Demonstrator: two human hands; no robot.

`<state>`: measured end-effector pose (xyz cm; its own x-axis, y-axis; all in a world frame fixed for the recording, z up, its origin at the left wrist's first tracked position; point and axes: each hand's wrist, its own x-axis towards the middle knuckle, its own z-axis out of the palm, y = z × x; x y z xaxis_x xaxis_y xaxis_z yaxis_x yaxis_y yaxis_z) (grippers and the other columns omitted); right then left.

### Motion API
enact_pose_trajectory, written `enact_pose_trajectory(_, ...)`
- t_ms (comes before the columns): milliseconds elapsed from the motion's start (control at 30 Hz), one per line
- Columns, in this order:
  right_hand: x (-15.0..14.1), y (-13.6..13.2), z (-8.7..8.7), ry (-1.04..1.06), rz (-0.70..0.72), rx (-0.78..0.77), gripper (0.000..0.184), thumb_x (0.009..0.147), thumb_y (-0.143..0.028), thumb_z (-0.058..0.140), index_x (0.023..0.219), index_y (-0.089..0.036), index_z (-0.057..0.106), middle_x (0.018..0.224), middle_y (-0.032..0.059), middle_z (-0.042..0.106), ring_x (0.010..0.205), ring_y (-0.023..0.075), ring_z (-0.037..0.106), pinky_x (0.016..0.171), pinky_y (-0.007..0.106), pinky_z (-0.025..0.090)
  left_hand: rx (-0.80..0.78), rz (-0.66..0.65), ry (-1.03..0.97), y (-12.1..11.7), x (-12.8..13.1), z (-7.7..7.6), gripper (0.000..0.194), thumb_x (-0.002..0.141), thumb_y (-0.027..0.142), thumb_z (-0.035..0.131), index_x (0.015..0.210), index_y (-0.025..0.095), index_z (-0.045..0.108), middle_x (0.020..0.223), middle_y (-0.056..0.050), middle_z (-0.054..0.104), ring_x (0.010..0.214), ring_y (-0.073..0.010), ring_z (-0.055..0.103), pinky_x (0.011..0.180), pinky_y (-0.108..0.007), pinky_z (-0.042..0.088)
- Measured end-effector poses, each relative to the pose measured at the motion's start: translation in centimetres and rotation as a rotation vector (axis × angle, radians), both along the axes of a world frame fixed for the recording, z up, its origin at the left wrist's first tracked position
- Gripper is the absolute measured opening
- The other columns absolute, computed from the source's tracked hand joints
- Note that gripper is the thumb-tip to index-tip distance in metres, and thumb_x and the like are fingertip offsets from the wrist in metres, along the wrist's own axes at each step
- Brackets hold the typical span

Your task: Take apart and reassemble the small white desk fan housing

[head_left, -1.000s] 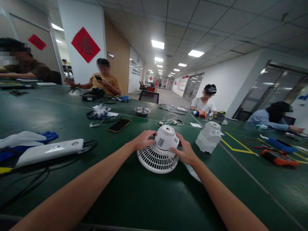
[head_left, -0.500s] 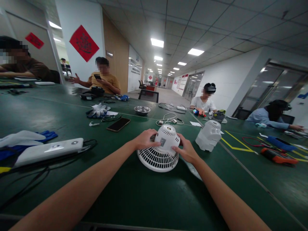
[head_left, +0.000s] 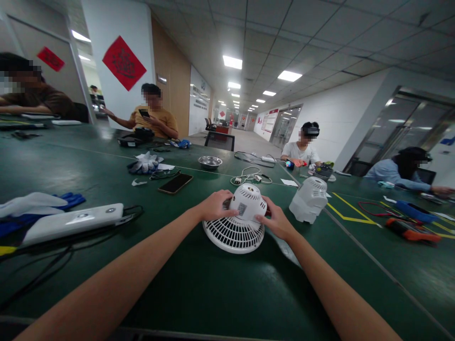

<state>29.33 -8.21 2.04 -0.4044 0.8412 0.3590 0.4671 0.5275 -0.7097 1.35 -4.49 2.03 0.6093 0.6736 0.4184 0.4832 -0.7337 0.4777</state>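
A white fan head (head_left: pixel 245 210) rests grille-down on the green table, its rounded motor housing facing up. My left hand (head_left: pixel 217 206) grips the housing from the left, thumb across its front near a grey printed label. On the opposite side my right hand (head_left: pixel 275 219) holds the housing, its thumb also in front and its other fingers partly hidden behind. To the right stands a separate white plastic housing part (head_left: pixel 310 200) with vent slots. Behind the fan head lies a coiled white cable (head_left: pixel 251 177).
A black phone (head_left: pixel 175 183), a steel bowl (head_left: pixel 209 162) and gloves (head_left: pixel 145 163) lie farther back. At left is a white device (head_left: pixel 74 222) with dark cables. An orange-and-black meter (head_left: pixel 412 231) lies at right beside yellow tape lines. Several people sit around the table.
My hands and the fan head stay almost still. Across the table at left, a seated person's outstretched hand has shifted slightly.
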Motion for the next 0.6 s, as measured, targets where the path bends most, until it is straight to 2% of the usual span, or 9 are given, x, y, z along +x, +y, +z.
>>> enact_pose_trajectory(300, -0.18, 0.09, -0.20, -0.009, -0.024, -0.037, 0.072, 0.082, -0.047, 0.074, 0.143, -0.024, 0.043, 0.120, 0.0087, 0.069, 0.104, 0.0273, 0.068, 0.091, 0.046, 0.056, 0.009, 0.025, 0.049, -0.12, 0.02, 0.07, 0.070, 0.082, 0.069, 0.060, 0.128, 0.016, 0.061, 0.123, -0.015, 0.064, 0.109, -0.0312, 0.059, 0.095, -0.047, 0.046)
enact_pose_trajectory(600, -0.22, 0.13, -0.16, 0.013, -0.025, -0.051, 0.074, 0.082, -0.045, 0.075, 0.145, -0.024, 0.042, 0.128, 0.0096, 0.066, 0.113, 0.0282, 0.066, 0.095, 0.046, 0.054, -0.017, 0.021, 0.073, -0.18, 0.01, 0.12, 0.067, 0.083, 0.069, 0.058, 0.127, 0.019, 0.064, 0.129, -0.014, 0.061, 0.115, -0.0327, 0.056, 0.098, -0.048, 0.045)
